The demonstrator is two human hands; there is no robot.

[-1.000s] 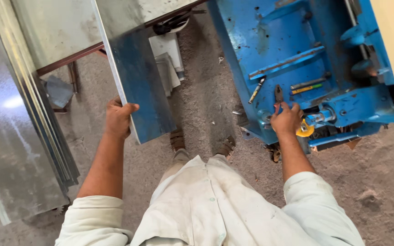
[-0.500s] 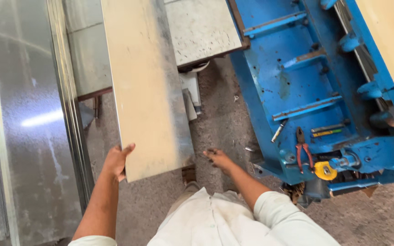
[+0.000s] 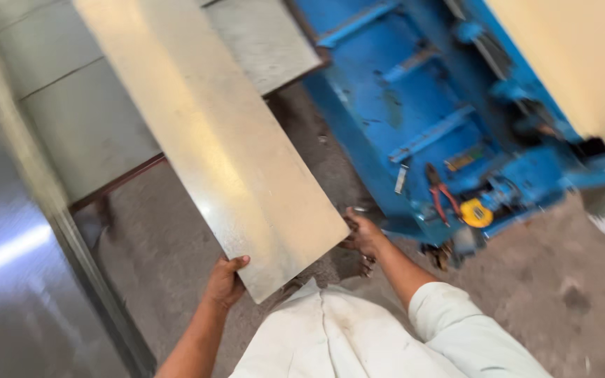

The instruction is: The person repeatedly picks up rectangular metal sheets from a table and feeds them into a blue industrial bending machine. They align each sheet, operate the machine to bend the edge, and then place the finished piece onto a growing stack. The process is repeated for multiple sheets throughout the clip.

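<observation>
Head view: the left hand (image 3: 224, 281) grips the near corner of a long metal sheet (image 3: 211, 140), thumb on top, fingers beneath. The sheet's long axis runs from that near end up-left, over the floor (image 3: 169, 245). The right hand (image 3: 363, 234) clasps the sheet's near right corner, fingers curled, beside the blue machine (image 3: 421, 105).

Off-white short-sleeved shirt, creased and faintly smudged with grey, sleeves ending above the elbows, bare forearms, bare left hand (image 3: 224, 281), bare right hand (image 3: 363, 233), no gloves or watch
</observation>
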